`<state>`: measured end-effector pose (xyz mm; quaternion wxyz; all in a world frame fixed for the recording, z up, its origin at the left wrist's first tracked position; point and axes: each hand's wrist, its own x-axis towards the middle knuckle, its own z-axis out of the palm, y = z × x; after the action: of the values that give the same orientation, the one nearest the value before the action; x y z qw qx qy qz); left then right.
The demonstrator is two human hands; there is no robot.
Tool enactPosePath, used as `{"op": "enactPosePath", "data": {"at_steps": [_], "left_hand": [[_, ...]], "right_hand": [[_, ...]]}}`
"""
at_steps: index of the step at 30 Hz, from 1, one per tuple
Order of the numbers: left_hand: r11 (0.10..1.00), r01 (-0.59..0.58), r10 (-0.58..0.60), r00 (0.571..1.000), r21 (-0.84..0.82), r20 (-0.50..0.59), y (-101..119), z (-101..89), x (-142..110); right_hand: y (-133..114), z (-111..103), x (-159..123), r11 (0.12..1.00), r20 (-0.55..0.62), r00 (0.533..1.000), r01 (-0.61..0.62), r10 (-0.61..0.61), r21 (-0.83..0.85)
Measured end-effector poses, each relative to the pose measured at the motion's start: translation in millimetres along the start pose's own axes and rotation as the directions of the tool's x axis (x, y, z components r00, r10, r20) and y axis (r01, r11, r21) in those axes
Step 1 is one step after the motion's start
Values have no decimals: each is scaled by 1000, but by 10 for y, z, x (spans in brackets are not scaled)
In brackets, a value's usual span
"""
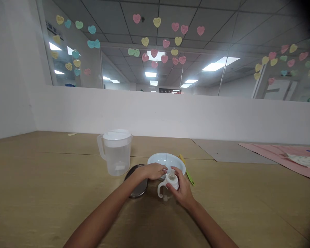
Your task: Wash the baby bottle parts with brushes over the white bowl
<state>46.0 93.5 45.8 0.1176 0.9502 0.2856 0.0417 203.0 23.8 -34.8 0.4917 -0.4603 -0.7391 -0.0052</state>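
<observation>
My right hand (182, 189) is wrapped round a clear baby bottle with a white collar (173, 181), a pale teat on top and a white handle on its left side. The bottle stands upright, tilted little if at all, in front of a white bowl (179, 161). My left hand (155, 171) reaches over the bowl's near left rim with its fingers drawn together. What those fingers hold, if anything, is too small to make out. Beneath my left wrist lies an oval metal tray (139, 189), partly covered by the forearm.
A translucent lidded pitcher (118, 156) stands behind the tray on the left. Right of the bowl lies a brush with a green handle (189, 177) and yellow end. Farther right, a pink cloth (271, 155) overlaps a grey mat (227, 151). A white wall (144, 113) borders the table's back.
</observation>
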Motion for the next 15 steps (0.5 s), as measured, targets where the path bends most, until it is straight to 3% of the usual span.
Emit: {"op": "enactPosePath", "data": {"at_steps": [3, 10, 12, 15], "left_hand": [[1000, -20, 19, 999, 13, 37, 80, -64, -23], [993, -81, 75, 994, -86, -80, 473, -429, -334], [983, -116, 109, 992, -142, -60, 589, -500, -418], [990, -110, 109, 994, -89, -19, 695, -494, -443]], "right_hand": [[9, 3, -5, 1000, 2, 1000, 1, -1, -11], [40, 24, -5, 999, -52, 998, 28, -27, 22], [50, 34, -7, 998, -81, 996, 46, -42, 41], [66, 51, -10, 993, -90, 995, 52, -42, 108]]}}
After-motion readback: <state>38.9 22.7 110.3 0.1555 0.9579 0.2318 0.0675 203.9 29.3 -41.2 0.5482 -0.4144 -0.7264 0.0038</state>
